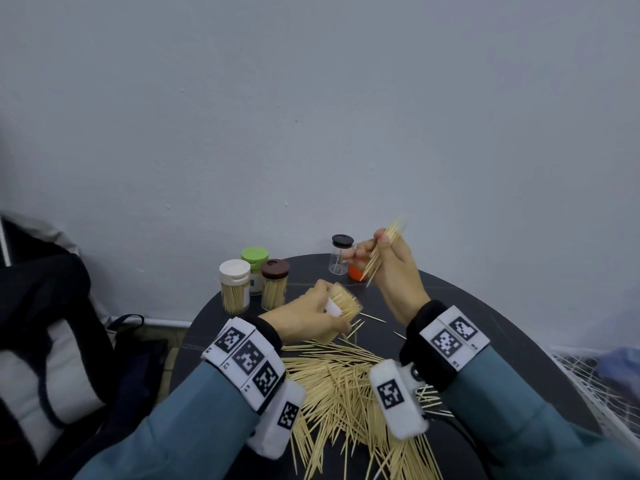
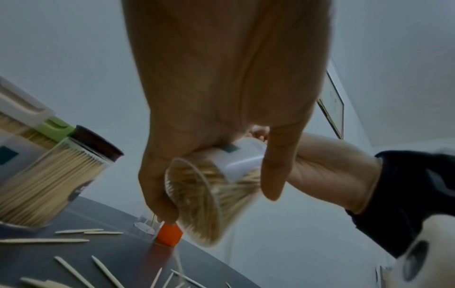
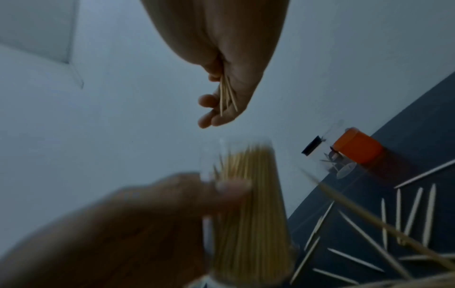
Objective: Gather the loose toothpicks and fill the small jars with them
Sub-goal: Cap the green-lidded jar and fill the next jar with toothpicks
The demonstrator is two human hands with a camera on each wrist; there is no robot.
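Observation:
My left hand (image 1: 311, 315) grips a clear open jar (image 1: 343, 303) packed with toothpicks, tilted with its mouth toward the right; in the left wrist view the jar (image 2: 197, 196) shows its round base. My right hand (image 1: 388, 265) is raised above and right of it, pinching a bunch of toothpicks (image 1: 382, 251); the right wrist view shows these toothpicks (image 3: 226, 95) in the curled fingers above the jar (image 3: 246, 204). A big heap of loose toothpicks (image 1: 346, 386) lies on the dark round table (image 1: 467, 306) near me.
Three capped full jars stand at the back left: white lid (image 1: 234, 285), green lid (image 1: 255, 261), brown lid (image 1: 274, 285). A near-empty clear jar with black lid (image 1: 341, 254) and an orange cap (image 1: 356, 271) sit at the back. A dark bag (image 1: 52, 323) lies left.

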